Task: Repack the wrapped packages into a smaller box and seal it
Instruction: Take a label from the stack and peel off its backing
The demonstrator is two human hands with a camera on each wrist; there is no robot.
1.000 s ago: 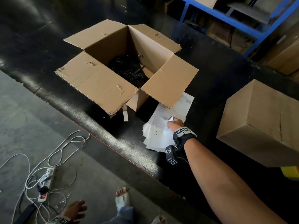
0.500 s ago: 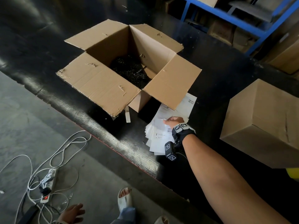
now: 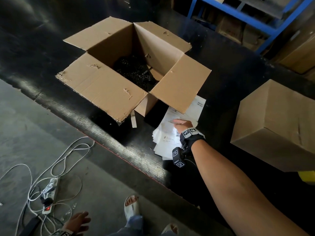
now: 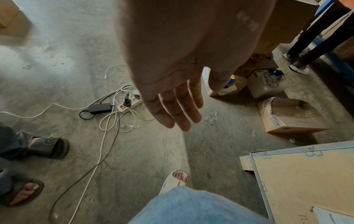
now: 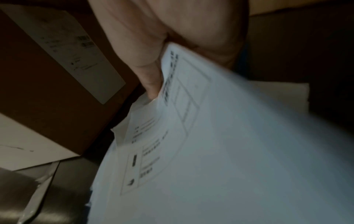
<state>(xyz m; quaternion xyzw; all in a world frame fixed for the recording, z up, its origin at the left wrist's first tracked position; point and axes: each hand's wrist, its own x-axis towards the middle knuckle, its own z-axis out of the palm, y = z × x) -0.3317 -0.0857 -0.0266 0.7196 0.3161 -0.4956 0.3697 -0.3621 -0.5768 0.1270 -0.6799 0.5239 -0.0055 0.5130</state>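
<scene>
Cardboard walls of the open box (image 3: 109,40) ring our dark wrapped packages (image 3: 134,70) on the black table (image 3: 238,65) — our right hand (image 3: 181,124) pinches the white papers (image 3: 166,138) just near it; our left hand (image 4: 172,91) hangs loose-fingered, holding nothing — closed box (image 3: 279,123) right

Head view dim, edges bowed; glare streak along table edge (image 3: 144,160); right wrist view dark, blurred.

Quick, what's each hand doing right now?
Left hand: open, fingers straight, holding nothing, hanging over the floor.
Right hand: pinching the top sheet of the white papers on the black table.
</scene>
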